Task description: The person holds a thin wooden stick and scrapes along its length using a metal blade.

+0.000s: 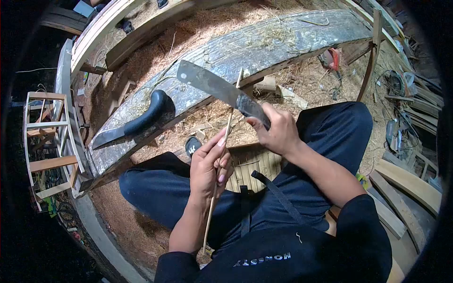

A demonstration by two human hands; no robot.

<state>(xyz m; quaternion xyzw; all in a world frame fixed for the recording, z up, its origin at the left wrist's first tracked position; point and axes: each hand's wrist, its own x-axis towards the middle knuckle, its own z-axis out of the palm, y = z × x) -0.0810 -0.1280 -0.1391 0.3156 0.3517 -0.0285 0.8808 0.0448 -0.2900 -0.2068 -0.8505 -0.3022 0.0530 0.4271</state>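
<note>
My right hand is closed round the dark handle of a broad cleaver, whose blade points up and to the left. In my left hand is a thin wooden stick, pinched between the fingers. The stick runs from near my chest up past the cleaver, and the two cross close to the handle end of the blade. Whether the edge touches the stick, I cannot tell. Beyond both hands lies a long worn plank. A second knife with a curved black handle rests on its left part.
Wood shavings cover the floor. A slatted bamboo seat shows between my legs. To the left stands a wooden frame; cut boards lie at the right. A red-and-black tool sits beyond the plank's near edge.
</note>
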